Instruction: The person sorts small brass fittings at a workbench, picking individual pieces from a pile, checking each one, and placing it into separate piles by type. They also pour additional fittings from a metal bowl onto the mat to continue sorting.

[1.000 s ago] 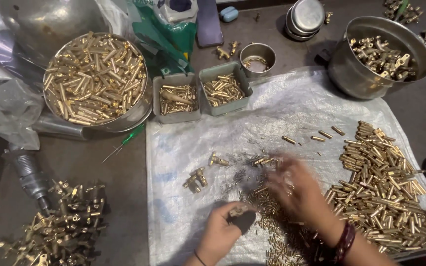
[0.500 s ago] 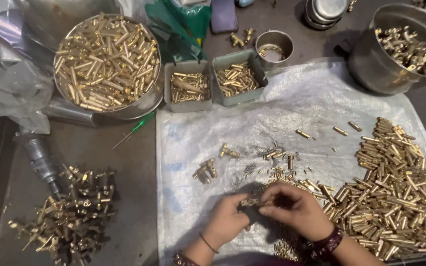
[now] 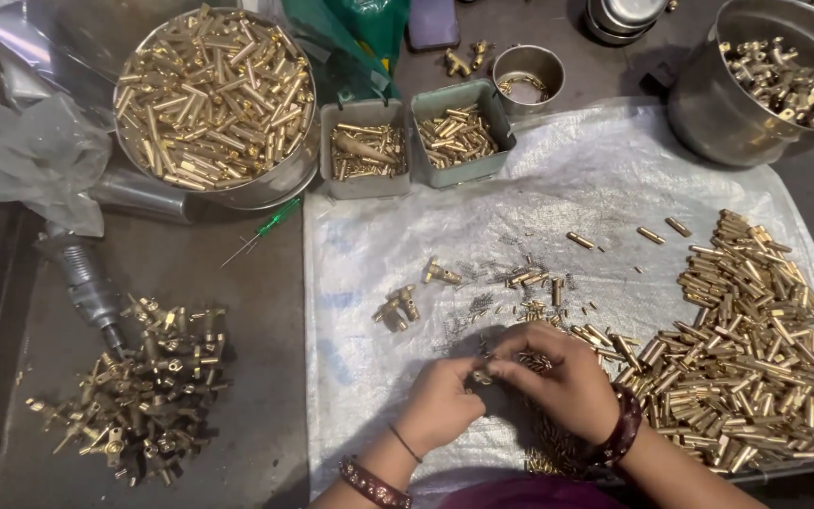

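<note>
Dark and worn, the tabletop carries a white plastic sheet across its middle and right. At six o'clock on that sheet both hands meet: the left hand and the right hand have their fingers pinched together on a small brass fitting between them, touching at the tips. A large heap of brass tubes lies at four o'clock, just beside the right hand. A few brass elbow pieces rest near ten o'clock of the hands. At eleven o'clock of the frame a round metal bowl is full of brass rods, with two small grey trays beside it. A steel pot stands at one o'clock, and a pile of brass valve parts sits at eight o'clock.
</note>
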